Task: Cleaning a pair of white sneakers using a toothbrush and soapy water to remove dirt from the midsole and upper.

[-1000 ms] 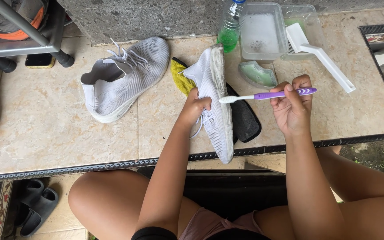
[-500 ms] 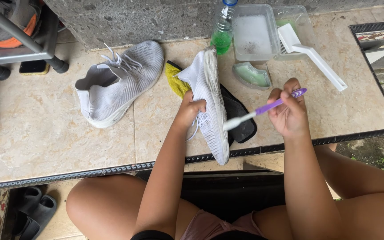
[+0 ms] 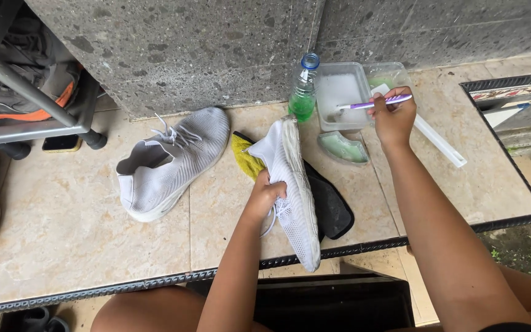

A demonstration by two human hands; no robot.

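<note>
Left hand (image 3: pixel 267 195) grips white mesh sneaker (image 3: pixel 293 190) tipped sideways; right hand (image 3: pixel 393 117) pinches purple toothbrush (image 3: pixel 373 104).

Open tile (image 3: pixel 50 227) left of the loose white shoe (image 3: pixel 167 163): free passage. Right hand (image 3: pixel 393 120) boxed in by green bottle (image 3: pixel 303 91), clear tub (image 3: pixel 342 95), wall behind. Bare tile right of white scoop (image 3: pixel 440 140).

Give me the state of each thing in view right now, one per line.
Left hand: gripping the held shoe at its opening.
Held shoe: tipped on its side, sole facing right.
Right hand: holding the toothbrush.
Toothbrush: level, head over the tray.
Tray: open, holding pale soapy liquid.
Bottle: upright, capped, green liquid low.
Other shoe: lying on the tiles, laces loose.
Insole: lying flat beside the tray.
</note>
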